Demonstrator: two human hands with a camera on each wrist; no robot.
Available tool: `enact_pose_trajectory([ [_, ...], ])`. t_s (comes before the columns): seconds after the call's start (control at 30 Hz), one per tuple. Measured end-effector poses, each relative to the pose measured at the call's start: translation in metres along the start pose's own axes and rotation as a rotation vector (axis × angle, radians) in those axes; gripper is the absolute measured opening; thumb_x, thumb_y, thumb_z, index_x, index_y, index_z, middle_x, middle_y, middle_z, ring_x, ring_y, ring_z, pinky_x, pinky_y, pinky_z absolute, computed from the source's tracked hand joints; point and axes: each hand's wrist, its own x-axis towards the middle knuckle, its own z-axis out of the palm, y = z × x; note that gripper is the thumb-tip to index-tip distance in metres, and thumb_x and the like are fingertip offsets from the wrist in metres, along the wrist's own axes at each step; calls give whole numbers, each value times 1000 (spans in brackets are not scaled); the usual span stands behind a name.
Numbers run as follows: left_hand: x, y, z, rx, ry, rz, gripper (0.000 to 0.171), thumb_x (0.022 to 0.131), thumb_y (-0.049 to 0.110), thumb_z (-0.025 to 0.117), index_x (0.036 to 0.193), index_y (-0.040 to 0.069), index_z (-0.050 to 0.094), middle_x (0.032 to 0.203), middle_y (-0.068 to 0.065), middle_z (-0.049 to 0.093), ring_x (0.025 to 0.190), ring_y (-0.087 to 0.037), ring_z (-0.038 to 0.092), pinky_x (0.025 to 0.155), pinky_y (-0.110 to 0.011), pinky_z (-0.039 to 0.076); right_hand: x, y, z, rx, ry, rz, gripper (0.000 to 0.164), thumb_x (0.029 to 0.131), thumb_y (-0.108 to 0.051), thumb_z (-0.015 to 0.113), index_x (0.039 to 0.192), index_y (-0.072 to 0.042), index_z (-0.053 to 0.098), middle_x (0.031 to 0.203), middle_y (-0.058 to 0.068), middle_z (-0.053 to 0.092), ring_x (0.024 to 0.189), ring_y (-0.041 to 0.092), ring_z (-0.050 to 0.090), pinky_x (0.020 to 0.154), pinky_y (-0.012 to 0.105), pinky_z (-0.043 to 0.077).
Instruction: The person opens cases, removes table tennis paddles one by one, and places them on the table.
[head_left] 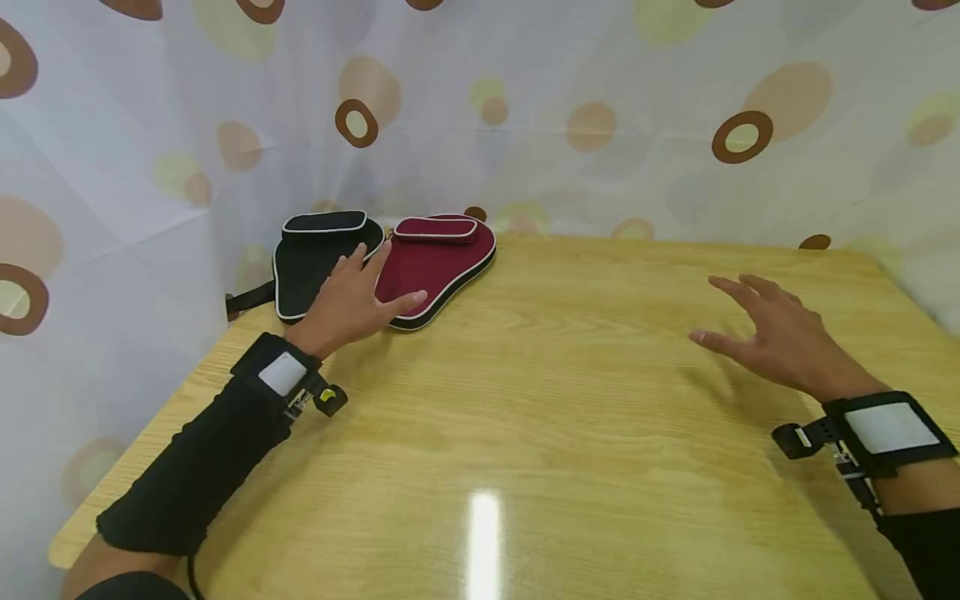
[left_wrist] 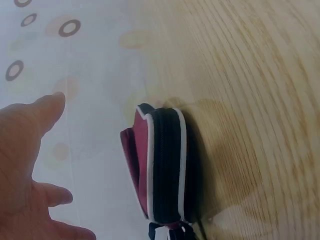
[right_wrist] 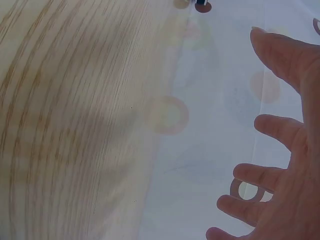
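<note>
Two gourd-shaped table tennis bat cases lie side by side at the far left of the table, one black (head_left: 311, 262) and one red (head_left: 416, 265), both piped in white with a ball pocket at the top. My left hand (head_left: 347, 302) is over them with its fingers spread, hiding part of each. In the left wrist view, that hand (left_wrist: 22, 170) holds nothing and appears apart from the red case (left_wrist: 167, 165), whose dark zipped side shows. Over the right part of the table is my right hand (head_left: 787, 342), fingers extended and holding nothing; the right wrist view shows its fingers spread too.
The wooden table (head_left: 555, 392) has a patterned white curtain (head_left: 555, 183) along its back and left side. A black strap (head_left: 251, 297) sticks out left from the black case. Both wrists wear black bands with small cameras (head_left: 330, 400).
</note>
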Motion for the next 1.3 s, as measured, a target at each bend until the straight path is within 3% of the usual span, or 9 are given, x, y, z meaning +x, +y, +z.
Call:
enact_pose_trajectory([
  [0.3,27,8,22,42,-40,-83,99,81,67,54,153,12,15,154,-25,15,138,-51,11,103,-67,21,0,-3,-1,-16,2,1,82,86,-47,64,150,-14,27,149,32,21,125,61,24,83,76,19],
  [0.57,61,12,41,-17,-150,-264,104,80,62,60,152,6,11,148,-29,21,133,-50,26,102,-60,32,0,-3,-3,-33,-19,19,81,86,-47,64,150,-12,27,149,32,19,126,61,22,84,76,18],
  [0.67,66,18,41,-2,-152,-303,107,77,61,64,150,2,12,144,-31,25,131,-48,32,102,-56,35,0,-3,-4,-40,-15,17,81,86,-47,64,150,-12,28,149,32,19,125,62,23,84,76,18],
  [0.8,61,31,42,52,-158,-274,108,75,62,66,147,-2,18,143,-33,27,127,-48,37,99,-54,39,-1,-4,-6,-41,-5,12,81,86,-47,65,150,-12,28,148,32,20,125,62,23,84,76,18],
  [0.93,46,48,44,70,-190,-179,109,74,64,66,146,-5,20,142,-34,28,125,-47,42,97,-52,42,-1,-4,-8,-38,-4,11,81,87,-46,64,150,-12,28,148,32,20,124,63,23,84,76,18],
  [1.03,36,57,41,84,-278,-51,109,74,64,66,149,0,18,142,-30,32,125,-43,43,97,-49,42,-1,-5,-9,-34,-4,8,80,87,-46,65,150,-12,28,148,32,20,124,63,23,84,76,18],
  [1.2,35,47,27,111,-497,264,95,77,40,73,153,21,19,152,-17,25,131,-33,38,99,-43,38,3,-12,-9,-14,-3,-5,80,86,-47,65,150,-15,29,149,30,21,125,62,22,85,77,16],
  [1.27,41,36,23,69,-530,422,89,76,19,74,151,22,26,153,-14,24,135,-31,32,102,-43,34,5,-17,-9,-3,-10,-7,80,86,-47,64,150,-15,28,150,29,20,126,62,21,85,77,16],
  [1.3,45,32,23,51,-510,498,83,76,8,71,148,22,33,152,-13,27,133,-30,34,101,-44,35,6,-19,-8,-1,-12,-8,80,86,-47,64,150,-15,29,150,29,21,126,62,21,85,77,16],
])
